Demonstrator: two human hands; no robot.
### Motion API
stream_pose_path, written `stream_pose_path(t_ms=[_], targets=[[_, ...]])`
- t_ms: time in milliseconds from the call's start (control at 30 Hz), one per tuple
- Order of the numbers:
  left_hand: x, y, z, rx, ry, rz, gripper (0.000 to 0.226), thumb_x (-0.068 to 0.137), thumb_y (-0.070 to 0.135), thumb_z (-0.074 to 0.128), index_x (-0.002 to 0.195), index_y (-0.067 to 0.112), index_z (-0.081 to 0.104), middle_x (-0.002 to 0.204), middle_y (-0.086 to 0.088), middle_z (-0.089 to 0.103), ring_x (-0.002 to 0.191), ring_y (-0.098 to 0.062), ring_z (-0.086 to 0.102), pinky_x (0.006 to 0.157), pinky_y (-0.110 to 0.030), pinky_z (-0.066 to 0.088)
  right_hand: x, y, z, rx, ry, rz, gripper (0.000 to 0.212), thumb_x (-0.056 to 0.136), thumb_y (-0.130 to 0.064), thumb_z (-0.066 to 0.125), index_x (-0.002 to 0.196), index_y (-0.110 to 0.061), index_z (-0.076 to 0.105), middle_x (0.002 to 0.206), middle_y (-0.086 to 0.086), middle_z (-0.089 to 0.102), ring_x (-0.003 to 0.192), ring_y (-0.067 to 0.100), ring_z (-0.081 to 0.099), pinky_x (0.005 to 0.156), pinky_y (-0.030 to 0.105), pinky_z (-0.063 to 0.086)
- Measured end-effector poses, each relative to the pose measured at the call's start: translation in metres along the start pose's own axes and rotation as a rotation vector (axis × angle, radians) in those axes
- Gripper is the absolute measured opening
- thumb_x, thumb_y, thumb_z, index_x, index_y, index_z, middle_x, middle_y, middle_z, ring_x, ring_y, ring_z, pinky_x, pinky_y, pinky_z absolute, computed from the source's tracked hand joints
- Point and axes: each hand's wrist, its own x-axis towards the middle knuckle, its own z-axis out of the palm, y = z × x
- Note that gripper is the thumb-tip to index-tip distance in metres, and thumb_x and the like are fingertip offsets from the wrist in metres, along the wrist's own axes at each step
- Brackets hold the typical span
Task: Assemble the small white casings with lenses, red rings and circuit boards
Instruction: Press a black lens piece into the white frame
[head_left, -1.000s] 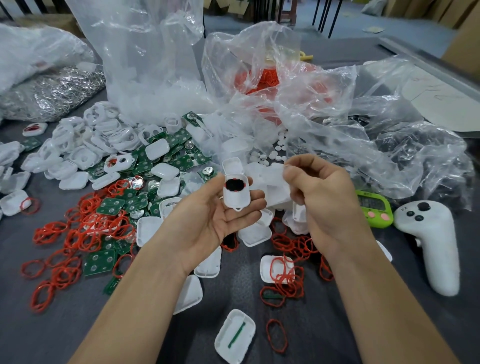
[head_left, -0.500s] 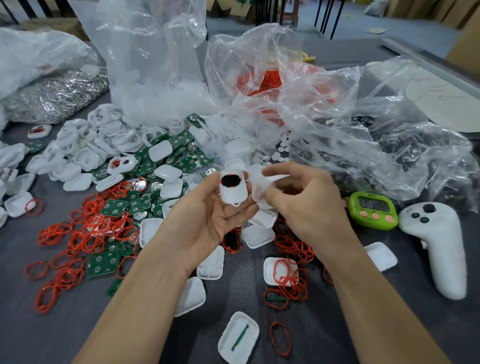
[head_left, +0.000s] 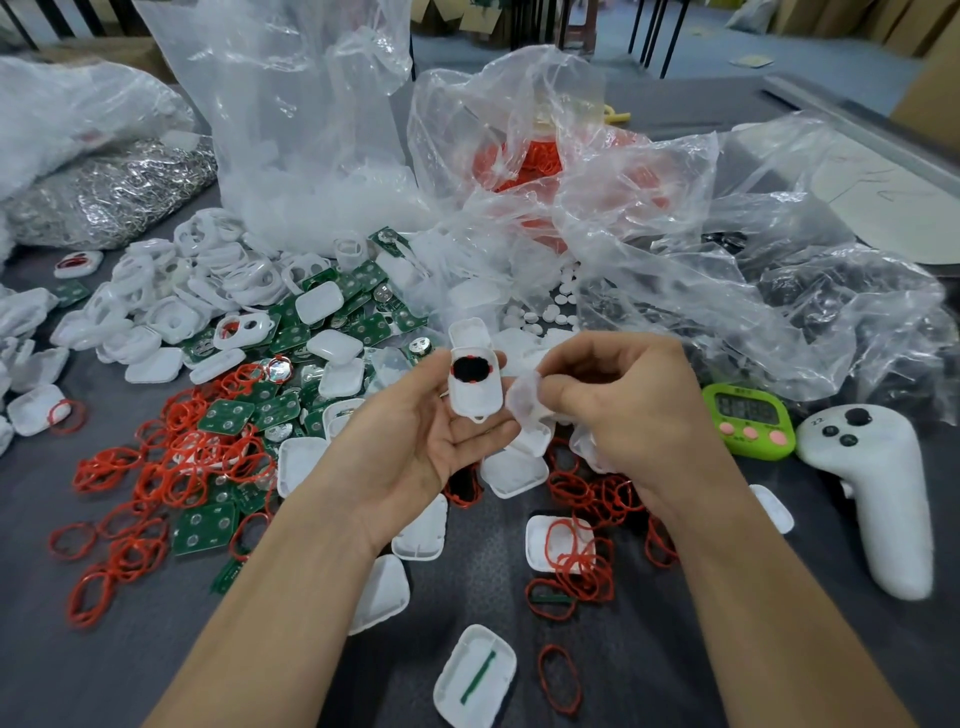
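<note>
Nearest, a shallow casing half (head_left: 475, 675) lies open below the white casing (head_left: 475, 384); the left hand (head_left: 415, 447) curls round that smooth, rounded-rectangular casing, long axis pointing away, dark oval opening facing the camera; just right of it the right hand (head_left: 628, 410) pinches a cloudy lens (head_left: 522, 402); thin red rings (head_left: 171, 467) and flat green circuit boards (head_left: 228, 415) litter its left; crinkled clear bags (head_left: 675, 249) rise beyond.

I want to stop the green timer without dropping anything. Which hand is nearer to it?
Right. The right hand, pinching a clear lens, is just left of the green timer; the left hand, holding a white casing, lies farther left, beyond it.
</note>
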Motion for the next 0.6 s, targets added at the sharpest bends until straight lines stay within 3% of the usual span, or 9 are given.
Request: stream_pose_path(t_ms=[100, 200, 433, 600], targets=[[-0.001, 0.0, 0.002, 0.001, 0.003, 0.01, 0.047, 0.095, 0.04, 0.054, 0.12, 0.006, 0.073, 0.118, -0.019, 0.074, 0.097, -0.027, 0.077, 0.076, -0.033, 0.062, 0.0, -0.003, -0.001, 0.338, -0.02, 0.131, 0.027, 0.081, 0.008, 0.075, 0.069, -0.016, 0.076, 0.059, 0.004, 0.065, 0.048, 0.012, 0.054, 0.046, 0.019, 0.044], [-0.001, -0.001, 0.005, 0.028, -0.003, 0.022, 0.043, 0.094, 0.041, 0.052, 0.109, 0.013, 0.081, 0.119, -0.017, 0.075, 0.101, -0.026, 0.076, 0.079, -0.033, 0.062, -0.002, -0.006, 0.005, 0.494, -0.059, 0.198, 0.022, 0.083, 0.01, 0.073, 0.074, -0.01, 0.075, 0.058, 0.008, 0.062, 0.046, 0.012, 0.052, 0.043, 0.019, 0.04], [-0.003, -0.002, 0.007, 0.068, -0.067, 0.022, 0.038, 0.09, 0.037, 0.052, 0.103, 0.02, 0.083, 0.118, -0.015, 0.075, 0.099, -0.024, 0.076, 0.084, -0.036, 0.062, -0.004, -0.003, 0.01, 0.334, -0.006, 0.129, 0.022, 0.082, 0.005, 0.077, 0.072, -0.015, 0.078, 0.056, 0.008, 0.066, 0.045, 0.011, 0.055, 0.043, 0.019, 0.042], [-0.004, -0.002, 0.007, 0.056, -0.072, 0.018, 0.04, 0.09, 0.034, 0.053, 0.107, 0.011, 0.081, 0.115, -0.017, 0.075, 0.098, -0.026, 0.076, 0.084, -0.037, 0.062, -0.003, 0.0, 0.012, 0.142, 0.036, 0.039, 0.015, 0.08, -0.008, 0.08, 0.077, -0.023, 0.079, 0.062, 0.004, 0.073, 0.051, 0.014, 0.064, 0.053, 0.022, 0.048]])
